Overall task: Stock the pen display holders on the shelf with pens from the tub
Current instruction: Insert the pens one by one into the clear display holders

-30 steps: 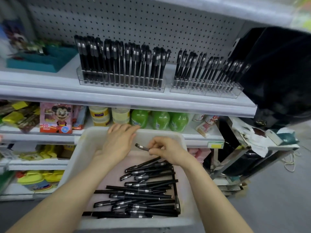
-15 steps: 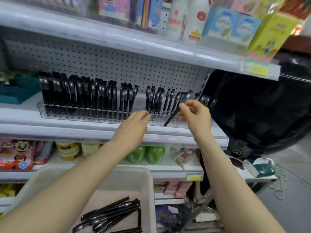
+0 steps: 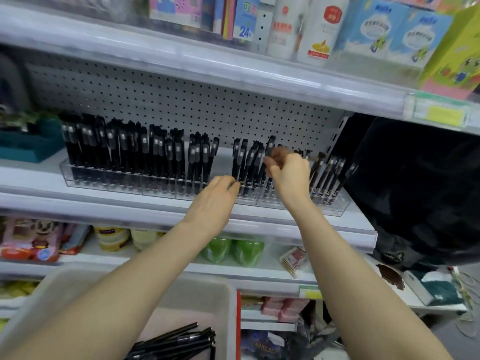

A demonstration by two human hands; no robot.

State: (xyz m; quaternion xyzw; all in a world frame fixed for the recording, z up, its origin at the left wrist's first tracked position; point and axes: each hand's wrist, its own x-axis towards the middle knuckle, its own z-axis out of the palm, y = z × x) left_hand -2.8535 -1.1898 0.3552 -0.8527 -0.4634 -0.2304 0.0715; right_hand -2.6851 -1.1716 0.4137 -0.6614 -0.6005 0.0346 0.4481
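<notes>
Left hand (image 3: 217, 194) reaching forward, right hand (image 3: 289, 175) pinching, raised

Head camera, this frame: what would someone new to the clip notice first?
Most likely the two bare hands at the middle shelf: the right hand pinches a black pen above the right clear holder, while the left hand touches that holder's front edge. Next, the dense row of upright black pens in the left holder. At the bottom, the pale tub with loose pens left in it.
</notes>
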